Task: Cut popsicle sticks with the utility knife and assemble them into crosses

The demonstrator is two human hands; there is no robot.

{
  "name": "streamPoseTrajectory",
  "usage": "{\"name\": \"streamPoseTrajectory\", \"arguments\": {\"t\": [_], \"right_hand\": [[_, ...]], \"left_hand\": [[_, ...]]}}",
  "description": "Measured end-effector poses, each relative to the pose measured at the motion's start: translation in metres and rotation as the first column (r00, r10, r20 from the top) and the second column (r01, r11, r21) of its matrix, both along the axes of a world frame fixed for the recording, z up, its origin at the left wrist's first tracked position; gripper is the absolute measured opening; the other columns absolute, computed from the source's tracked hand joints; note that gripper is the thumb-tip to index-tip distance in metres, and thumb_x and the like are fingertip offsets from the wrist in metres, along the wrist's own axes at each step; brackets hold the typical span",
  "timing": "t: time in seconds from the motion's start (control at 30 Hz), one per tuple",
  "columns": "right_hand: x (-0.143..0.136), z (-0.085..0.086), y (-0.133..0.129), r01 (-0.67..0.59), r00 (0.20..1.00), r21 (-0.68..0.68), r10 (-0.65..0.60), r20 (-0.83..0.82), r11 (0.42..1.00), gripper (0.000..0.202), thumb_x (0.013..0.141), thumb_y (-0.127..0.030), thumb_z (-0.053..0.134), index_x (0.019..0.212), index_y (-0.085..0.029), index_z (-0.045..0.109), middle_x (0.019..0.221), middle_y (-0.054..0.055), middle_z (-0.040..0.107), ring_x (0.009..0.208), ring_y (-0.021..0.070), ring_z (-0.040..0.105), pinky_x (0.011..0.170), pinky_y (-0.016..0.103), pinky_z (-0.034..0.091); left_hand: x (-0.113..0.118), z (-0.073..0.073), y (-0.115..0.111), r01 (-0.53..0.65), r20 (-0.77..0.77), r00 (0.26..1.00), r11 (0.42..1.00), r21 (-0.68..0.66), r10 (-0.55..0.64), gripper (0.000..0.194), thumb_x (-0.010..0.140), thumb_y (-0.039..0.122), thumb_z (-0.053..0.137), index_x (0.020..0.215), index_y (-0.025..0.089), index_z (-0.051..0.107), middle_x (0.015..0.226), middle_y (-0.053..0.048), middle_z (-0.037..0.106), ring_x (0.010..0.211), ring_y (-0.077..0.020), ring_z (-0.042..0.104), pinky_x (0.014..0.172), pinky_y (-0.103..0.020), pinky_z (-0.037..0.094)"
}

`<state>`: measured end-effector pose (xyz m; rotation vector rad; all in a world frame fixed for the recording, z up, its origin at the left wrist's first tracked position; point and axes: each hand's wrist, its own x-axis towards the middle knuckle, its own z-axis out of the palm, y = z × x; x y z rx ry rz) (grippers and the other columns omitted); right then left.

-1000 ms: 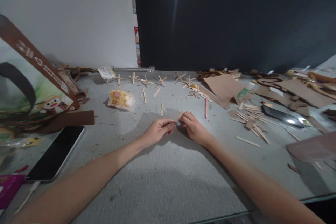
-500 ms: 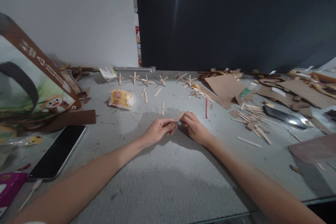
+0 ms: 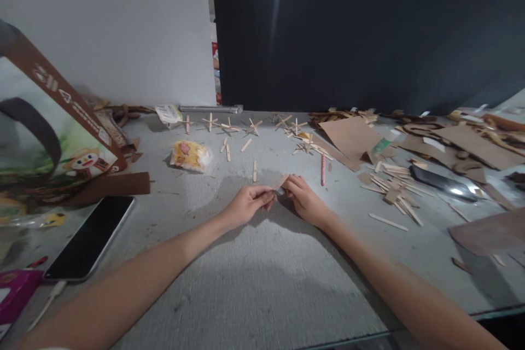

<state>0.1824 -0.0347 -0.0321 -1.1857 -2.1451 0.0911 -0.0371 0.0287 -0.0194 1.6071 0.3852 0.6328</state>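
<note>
Over the middle of the table, my left hand (image 3: 252,203) and my right hand (image 3: 303,198) meet fingertip to fingertip. Between them is a small flat tan piece (image 3: 281,181), like wood or card, with its upper end tilted to the right. My right fingers are closed on it from the right; my left thumb and fingers pinch its lower end, which is mostly hidden. Just beyond my hands lies a short wooden craft stick (image 3: 255,171). A red-and-white patterned pen-like stick (image 3: 323,169) lies beyond my right hand.
Crossed craft sticks (image 3: 254,127) stand in a row at the back. A yellow packet (image 3: 191,155) lies left of them. Loose sticks (image 3: 400,191), brown card (image 3: 350,139) and a dark shiny object (image 3: 443,183) lie right. A phone (image 3: 90,238) and a printed bag (image 3: 61,115) are left.
Almost nothing has moved. Both hands keep their place and grip, and the tan piece has shifted only very slightly.
</note>
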Motion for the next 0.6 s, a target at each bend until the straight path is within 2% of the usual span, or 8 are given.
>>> {"name": "streamPoseTrajectory", "arguments": {"t": [0.13,0.33,0.47,0.6], "right_hand": [[-0.001,0.001,-0.0016,-0.011,1.0,-0.004,0.011,0.005,1.0,0.034,0.096,-0.004,0.037,0.112,-0.024,0.06,0.1,0.009,0.061,0.091,0.0261,0.052,0.082,0.039,0.043],[-0.0029,-0.0007,-0.001,-0.004,1.0,0.018,0.004,-0.007,1.0,0.032,0.096,-0.003,0.038,0.11,-0.024,0.058,0.099,0.009,0.06,0.09,0.0258,0.051,0.081,0.04,0.043],[-0.002,-0.0036,0.001,-0.01,1.0,0.018,0.011,-0.024,1.0,0.031,0.1,-0.007,0.036,0.113,-0.024,0.058,0.1,0.01,0.06,0.09,0.0264,0.05,0.081,0.041,0.044],[-0.0004,-0.0053,0.0019,-0.026,0.998,0.005,0.026,-0.05,1.0,0.03,0.104,-0.013,0.036,0.119,-0.025,0.06,0.104,0.011,0.061,0.092,0.0274,0.052,0.083,0.042,0.046]], "left_hand": [[0.0008,-0.0023,-0.0001,0.008,-0.019,1.0,1.0,0.029,-0.007,0.054,0.092,0.07,0.062,0.076,0.018,0.064,0.065,0.002,0.054,0.064,-0.0138,0.049,0.067,-0.029,0.039],[0.0008,-0.003,-0.0006,0.026,0.005,1.0,0.999,0.02,-0.027,0.05,0.095,0.066,0.061,0.082,0.018,0.064,0.068,0.001,0.055,0.065,-0.0145,0.05,0.068,-0.029,0.039],[0.0004,-0.0025,-0.0011,0.035,0.039,0.999,0.999,0.024,-0.036,0.045,0.099,0.061,0.059,0.087,0.018,0.064,0.069,0.001,0.056,0.066,-0.0138,0.052,0.069,-0.029,0.04],[0.0014,-0.0031,-0.0018,0.018,0.042,0.999,1.0,0.017,-0.019,0.047,0.098,0.063,0.06,0.086,0.018,0.063,0.068,0.001,0.056,0.065,-0.0136,0.052,0.068,-0.029,0.041]]}}
